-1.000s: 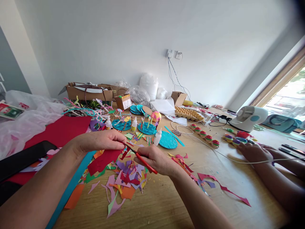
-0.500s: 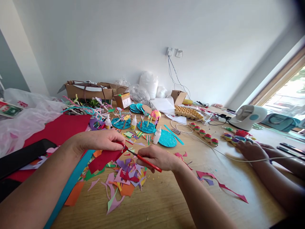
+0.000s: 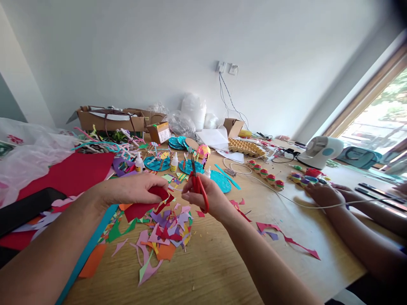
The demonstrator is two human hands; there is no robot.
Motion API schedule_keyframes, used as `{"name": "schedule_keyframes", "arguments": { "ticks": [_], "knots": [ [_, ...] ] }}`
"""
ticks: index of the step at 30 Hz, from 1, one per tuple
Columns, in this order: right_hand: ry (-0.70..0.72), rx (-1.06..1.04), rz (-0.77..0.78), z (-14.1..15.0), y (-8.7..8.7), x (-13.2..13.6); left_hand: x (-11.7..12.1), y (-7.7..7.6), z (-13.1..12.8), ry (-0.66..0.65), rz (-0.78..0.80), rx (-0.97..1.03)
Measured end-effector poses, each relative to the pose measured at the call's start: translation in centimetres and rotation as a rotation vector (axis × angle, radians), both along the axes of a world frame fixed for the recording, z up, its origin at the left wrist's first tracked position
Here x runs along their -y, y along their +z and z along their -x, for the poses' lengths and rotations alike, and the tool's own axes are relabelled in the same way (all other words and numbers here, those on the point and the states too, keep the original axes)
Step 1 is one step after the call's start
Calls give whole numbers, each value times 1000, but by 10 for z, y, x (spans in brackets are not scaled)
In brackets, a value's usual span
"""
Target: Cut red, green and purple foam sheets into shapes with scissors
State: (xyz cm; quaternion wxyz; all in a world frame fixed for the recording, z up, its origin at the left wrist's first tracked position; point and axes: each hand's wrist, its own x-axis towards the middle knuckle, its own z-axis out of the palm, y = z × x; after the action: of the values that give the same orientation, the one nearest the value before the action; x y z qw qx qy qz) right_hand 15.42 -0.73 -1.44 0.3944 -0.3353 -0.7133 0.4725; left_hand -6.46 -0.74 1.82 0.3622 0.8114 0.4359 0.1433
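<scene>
Pinched in my left hand (image 3: 136, 188) is a piece of red paper (image 3: 140, 211), its cut edge curling near the fingertips. My right hand (image 3: 206, 195) is closed on a pair of scissors (image 3: 200, 190) with red handles, blades pointing up and away from the paper. A small gap separates the two hands. Below them lies a heap of coloured paper scraps (image 3: 165, 250) in purple, pink, orange and green. Just beyond my right hand is a round blue disc (image 3: 220, 181), and a white glue bottle is partly hidden behind the fingers.
A large red sheet (image 3: 70, 173) and a black phone-like object (image 3: 32, 209) lie at left. Decorated blue discs (image 3: 157, 163) and a glue bottle (image 3: 174, 162) stand behind. A white cable (image 3: 295, 204) crosses toward another person's hands (image 3: 327, 197) at right, near a fan (image 3: 321, 152).
The scissors have come away from the red paper and swung upright in my right hand. A small red scrap now lies on the table below. The whole view has shifted slightly.
</scene>
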Motion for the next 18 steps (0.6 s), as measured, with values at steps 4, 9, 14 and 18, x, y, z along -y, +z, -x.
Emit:
{"name": "schedule_keyframes", "arguments": {
  "ticks": [4,9,14,18],
  "knots": [
    [36,64,-29,15,6,-2,-2,-4,-3,-45,16,-13],
    [44,230,-87,24,5,-4,2,-2,-13,-86,12,-109],
    [41,305,-105,25,1,-5,3,0,-15,-76,51,-93],
    [-4,112,3,21,-3,-6,0,3,-6,89,72,98]
  ]
}}
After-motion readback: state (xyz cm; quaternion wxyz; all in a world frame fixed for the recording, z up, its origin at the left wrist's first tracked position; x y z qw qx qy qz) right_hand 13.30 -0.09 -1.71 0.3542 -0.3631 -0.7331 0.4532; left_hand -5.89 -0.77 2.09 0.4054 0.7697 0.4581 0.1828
